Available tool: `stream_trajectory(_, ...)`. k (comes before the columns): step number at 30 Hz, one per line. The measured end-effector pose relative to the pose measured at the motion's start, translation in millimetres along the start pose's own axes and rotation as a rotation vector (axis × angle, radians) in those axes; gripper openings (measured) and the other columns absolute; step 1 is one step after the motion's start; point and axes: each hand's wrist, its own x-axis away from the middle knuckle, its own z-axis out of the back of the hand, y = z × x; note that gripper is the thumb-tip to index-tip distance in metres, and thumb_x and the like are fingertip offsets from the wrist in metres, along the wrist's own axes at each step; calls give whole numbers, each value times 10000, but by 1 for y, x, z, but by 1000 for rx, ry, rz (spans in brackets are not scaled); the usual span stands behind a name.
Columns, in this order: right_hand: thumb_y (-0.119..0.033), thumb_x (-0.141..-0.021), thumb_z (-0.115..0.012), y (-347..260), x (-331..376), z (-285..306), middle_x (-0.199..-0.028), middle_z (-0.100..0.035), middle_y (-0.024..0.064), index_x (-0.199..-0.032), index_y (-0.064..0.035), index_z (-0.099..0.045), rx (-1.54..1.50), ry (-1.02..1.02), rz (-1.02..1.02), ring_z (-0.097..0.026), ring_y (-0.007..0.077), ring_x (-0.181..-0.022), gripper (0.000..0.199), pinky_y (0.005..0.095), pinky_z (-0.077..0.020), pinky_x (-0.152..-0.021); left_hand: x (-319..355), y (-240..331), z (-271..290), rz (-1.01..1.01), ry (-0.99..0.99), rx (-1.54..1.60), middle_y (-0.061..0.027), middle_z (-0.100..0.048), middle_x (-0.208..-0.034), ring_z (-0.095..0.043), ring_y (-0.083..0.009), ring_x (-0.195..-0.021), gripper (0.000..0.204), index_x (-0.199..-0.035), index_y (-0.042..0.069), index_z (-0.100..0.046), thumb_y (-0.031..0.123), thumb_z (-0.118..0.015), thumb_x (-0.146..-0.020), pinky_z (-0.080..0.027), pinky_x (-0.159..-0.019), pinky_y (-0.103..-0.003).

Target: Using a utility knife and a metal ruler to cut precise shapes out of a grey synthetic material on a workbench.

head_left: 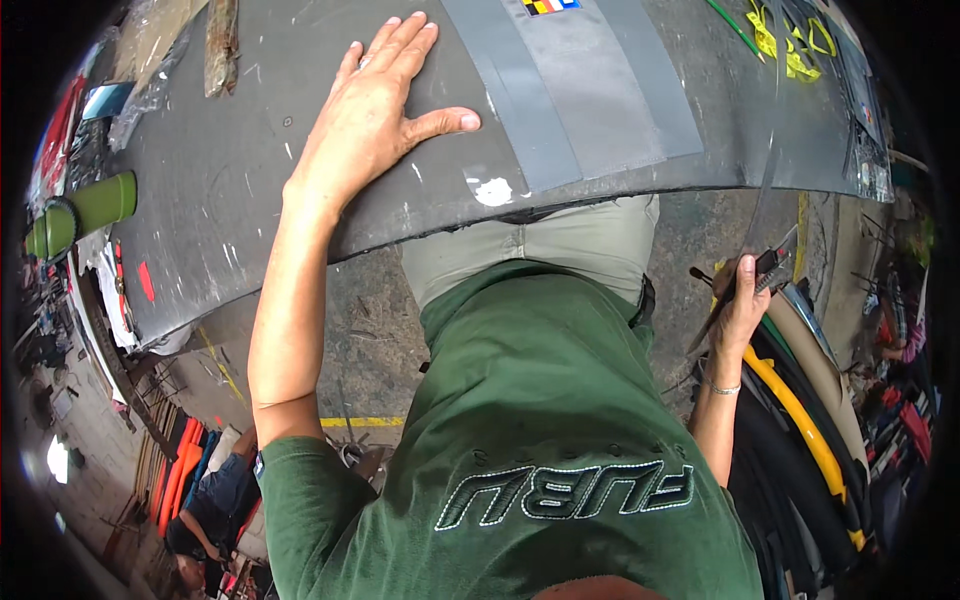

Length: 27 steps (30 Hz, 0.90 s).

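My left hand (380,110) lies flat, fingers spread, on a big dark grey panel (230,200) that spans the upper part of the view. It holds nothing. Wide lighter grey stripes (570,90) run across the panel just right of that hand. My right hand (738,308) is down at my right side, off the panel's near edge, closed around a small cutter knife (772,266). A long thin grey strip (768,170) rises from this hand up over the panel. My green shirt fills the lower middle.
A green roll (85,210) lies at the panel's left end. Yellow film scraps (790,45) sit at its far right corner. Curved black, yellow and beige parts (805,415) are stacked at my right. Another person (205,505) crouches at lower left on the concrete floor (370,340).
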Motion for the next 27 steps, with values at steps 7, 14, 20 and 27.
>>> stream_trajectory(7, -332, -1028, -679, -13, 9, -21, -698, -517, -33, -846, -104, -554, -101, -21, 39, -448, 72, -607, 318, 257, -339, -557, -7, 19, -7, 0, -2, -9, -160, -403, -1627, -311, -304, -1546, 1025, -1542, 31, -450, 615, -777, -767, -221, -1280, -504)
stream_trajectory(14, -291, -1032, -660, -20, 12, -37, -714, -504, 10, -953, -107, -530, -128, -80, 88, -438, 110, -589, 239, 272, -325, -531, -16, 26, -10, 4, -2, 8, -179, -386, -1633, -310, -312, -1546, 1035, -1538, -9, -435, 604, -775, -775, -217, -1279, -493)
stream_trajectory(20, -264, -1019, -641, -20, 13, -48, -674, -454, 10, -923, -61, -519, -128, -98, 138, -431, 109, -581, 256, 278, -348, -556, -17, 24, -13, 0, -11, 50, -183, -367, -1644, -293, -337, -1551, 1174, -1556, 0, -406, 611, -846, -655, -203, -1281, -505)
stream_trajectory(27, -298, -1010, -704, -24, 22, -54, -800, -519, -15, -956, -50, -570, 49, -101, 153, -470, 94, -717, 287, 265, -383, -662, -16, 25, -10, -8, -25, 118, -181, -324, -1667, -252, -336, -1568, 1326, -1571, 10, -379, 617, -908, -518, -169, -1287, -519)
